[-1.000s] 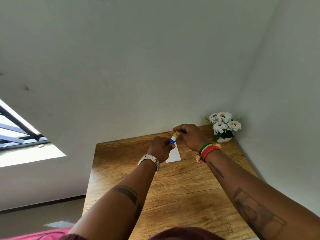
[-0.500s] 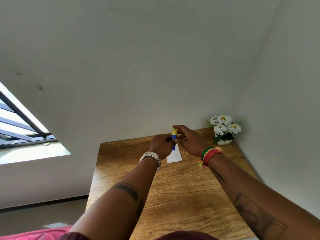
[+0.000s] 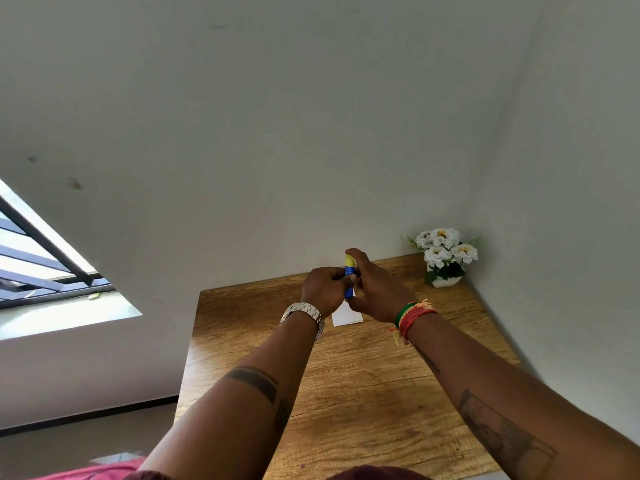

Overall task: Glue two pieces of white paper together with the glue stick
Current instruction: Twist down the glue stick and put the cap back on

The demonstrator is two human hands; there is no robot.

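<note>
A blue glue stick with a yellow cap (image 3: 349, 273) stands upright between my two hands, above the far part of the wooden table (image 3: 363, 386). My left hand (image 3: 323, 289) grips its blue body. My right hand (image 3: 375, 289) closes around it from the right, with a finger over the yellow cap and the thumb under the base. White paper (image 3: 347, 317) lies flat on the table below the hands, mostly hidden by them; I cannot tell how many sheets there are.
A small white pot of white flowers (image 3: 445, 258) stands in the table's far right corner against the walls. The table's left edge drops to the floor. A barred window (image 3: 38, 268) is at the left.
The glue stick has turned from tilted to upright and risen slightly. My right fingers have shifted from pinching the cap to wrapping over its top and under the base.
</note>
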